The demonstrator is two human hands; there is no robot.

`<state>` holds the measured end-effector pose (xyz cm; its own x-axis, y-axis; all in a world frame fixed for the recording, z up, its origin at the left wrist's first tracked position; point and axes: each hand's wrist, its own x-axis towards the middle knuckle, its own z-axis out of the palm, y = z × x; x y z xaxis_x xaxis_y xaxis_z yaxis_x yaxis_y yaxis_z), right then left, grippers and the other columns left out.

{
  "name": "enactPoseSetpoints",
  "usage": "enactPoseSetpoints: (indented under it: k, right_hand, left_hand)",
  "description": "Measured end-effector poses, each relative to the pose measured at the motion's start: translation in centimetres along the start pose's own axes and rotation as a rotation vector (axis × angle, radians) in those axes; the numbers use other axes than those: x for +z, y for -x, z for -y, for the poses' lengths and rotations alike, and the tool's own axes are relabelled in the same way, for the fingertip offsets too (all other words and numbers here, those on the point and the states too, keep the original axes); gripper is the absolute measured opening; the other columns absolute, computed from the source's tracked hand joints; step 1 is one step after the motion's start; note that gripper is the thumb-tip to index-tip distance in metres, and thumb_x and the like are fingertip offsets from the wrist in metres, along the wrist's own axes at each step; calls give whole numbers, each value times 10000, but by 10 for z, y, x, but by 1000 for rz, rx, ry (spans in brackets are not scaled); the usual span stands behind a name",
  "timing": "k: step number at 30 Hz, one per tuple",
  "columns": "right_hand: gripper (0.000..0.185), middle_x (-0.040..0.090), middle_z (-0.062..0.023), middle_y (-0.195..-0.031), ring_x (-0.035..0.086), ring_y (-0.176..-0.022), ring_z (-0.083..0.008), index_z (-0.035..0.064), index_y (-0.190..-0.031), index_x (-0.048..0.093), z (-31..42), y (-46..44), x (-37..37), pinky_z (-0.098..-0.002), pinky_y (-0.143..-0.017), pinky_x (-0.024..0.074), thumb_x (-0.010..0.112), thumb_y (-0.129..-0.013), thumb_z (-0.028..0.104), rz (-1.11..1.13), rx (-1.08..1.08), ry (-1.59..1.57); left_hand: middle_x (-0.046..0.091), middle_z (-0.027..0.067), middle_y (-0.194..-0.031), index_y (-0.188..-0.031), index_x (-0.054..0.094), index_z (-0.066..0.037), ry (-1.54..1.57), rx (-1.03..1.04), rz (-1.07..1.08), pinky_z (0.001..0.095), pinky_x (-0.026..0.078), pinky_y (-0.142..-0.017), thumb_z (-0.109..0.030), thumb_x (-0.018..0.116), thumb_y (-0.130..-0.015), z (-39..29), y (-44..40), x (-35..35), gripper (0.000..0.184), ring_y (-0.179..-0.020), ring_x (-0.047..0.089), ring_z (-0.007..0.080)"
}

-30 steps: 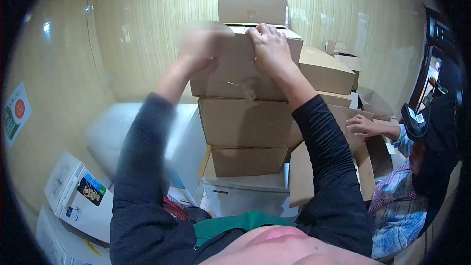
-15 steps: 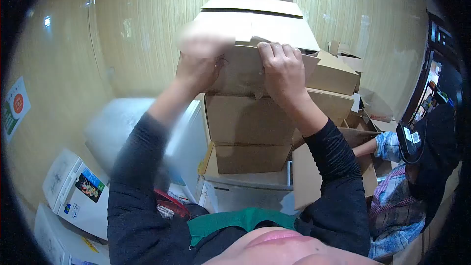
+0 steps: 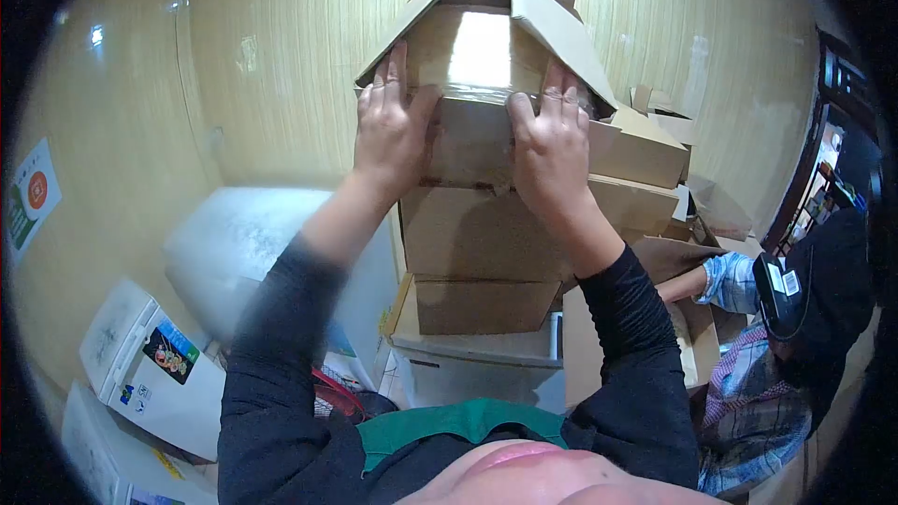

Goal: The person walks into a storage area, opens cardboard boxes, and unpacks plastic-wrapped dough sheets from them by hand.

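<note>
In front of me, an opened cardboard box [image 3: 472, 140] stands on top of a stack, its side flaps tilted up and its back flap upright. Inside shows a brown surface with shiny clear tape [image 3: 479, 61], glaring under the light. My left hand [image 3: 388, 136] is at the box's left front corner, fingers straight under the left flap [image 3: 412, 19], thumb on the front edge. Mirroring it, my right hand [image 3: 557, 140] is at the right front corner, fingertips under the right flap [image 3: 566, 37], thumb on the front edge. Both hands grip the box; some fingertips are hidden.
More cardboard boxes [image 3: 482, 229] are stacked below, with others [image 3: 641, 145] to the right. A white chest-like appliance [image 3: 253, 234] and white foam-like boxes [image 3: 164, 374] are on the left. At right, a person in a plaid sleeve [image 3: 734, 281] reaches into an open box [image 3: 702, 337].
The top flaps, nearly flat before, now stand raised, exposing the taped surface. My hands have moved from the front flap edge to the box's two front corners.
</note>
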<state>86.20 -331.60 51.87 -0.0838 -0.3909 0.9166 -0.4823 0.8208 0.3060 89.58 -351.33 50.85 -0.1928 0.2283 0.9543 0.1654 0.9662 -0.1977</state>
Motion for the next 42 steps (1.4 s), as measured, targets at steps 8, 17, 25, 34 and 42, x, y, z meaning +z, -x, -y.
enactPoseSetpoints:
  k: [8, 17, 25, 34, 42]
  right_hand:
    - [635, 211, -434, -1376, 549, -1082, -476, -74, -1314, 386, -21, -15, -29, -449, -876, 499, 656, -781, 141, -186, 189, -270]
    - [724, 142, -362, -1440, 650, -932, -270, -77, -1414, 192, -34, -20, -42, -292, -661, 581, 563, -798, 3, -200, 621, -869]
    - [756, 456, -279, -1157, 639, -934, -247, -34, -1440, 55, -40, -23, -40, -292, -615, 594, 529, -851, -22, -209, 745, -1132]
    - [750, 554, -286, -1128, 651, -880, -207, -68, -1417, 144, -43, -31, -48, -267, -579, 583, 563, -799, 7, -115, 798, -1092]
    - [518, 644, -263, -999, 646, -955, -321, -50, -1155, 574, -70, -60, -32, -417, -795, 520, 603, -825, 349, 265, 463, -265]
  left_hand:
    - [228, 282, -1439, -1031, 540, -72, -69, -40, 16, 480, 466, -895, -138, 822, -622, -1, -7, -21, 501, -1136, 503, 438]
    - [275, 286, -1438, -1111, 612, 12, -63, -242, 261, 434, 406, -1019, -277, 872, -564, -7, -18, -41, 670, -1218, 450, 445]
    - [291, 233, -1462, -1075, 685, -151, -299, -141, 297, 692, 192, -1014, -505, 794, -601, -8, -21, -58, 602, -1372, 84, 500]
    - [402, 152, -1412, -1191, 577, -159, -151, -284, 482, 620, 278, -1035, -482, 771, -639, 19, -14, -49, 668, -1294, 317, 471]
    - [541, 121, -1278, -1019, 595, -70, -43, -243, 217, 476, 439, -974, -390, 779, -655, 15, -4, -38, 519, -1194, 473, 440]
